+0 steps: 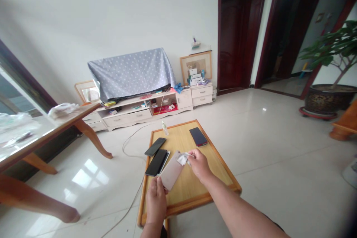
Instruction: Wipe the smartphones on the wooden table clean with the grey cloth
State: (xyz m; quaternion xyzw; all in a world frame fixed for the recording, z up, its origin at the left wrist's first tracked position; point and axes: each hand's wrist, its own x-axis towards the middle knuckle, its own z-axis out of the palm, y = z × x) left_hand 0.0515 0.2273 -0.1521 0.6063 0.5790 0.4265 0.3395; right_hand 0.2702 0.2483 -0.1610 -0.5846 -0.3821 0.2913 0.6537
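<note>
My left hand (156, 195) grips the lower end of a pale pinkish smartphone (171, 174), its back turned up and tilted above the small wooden table (195, 182). A white tissue or cloth (182, 158) is pinched in my right hand (199, 164) and lies against the phone's top end. Left of the held phone, a black smartphone (156, 163) rests partly over a white-edged one. Another dark smartphone (155, 147) lies just behind them. On the far right of the tabletop sits a dark blue smartphone (198, 136). A small clear spray bottle (165, 128) stands at the back edge.
A white TV cabinet (128, 118) with a cloth-covered television (134, 72) stands by the wall. To the left is a larger wooden table (92, 109) with curved legs. A cable (124, 145) runs over the tiled floor. A potted plant (326, 98) stands at right.
</note>
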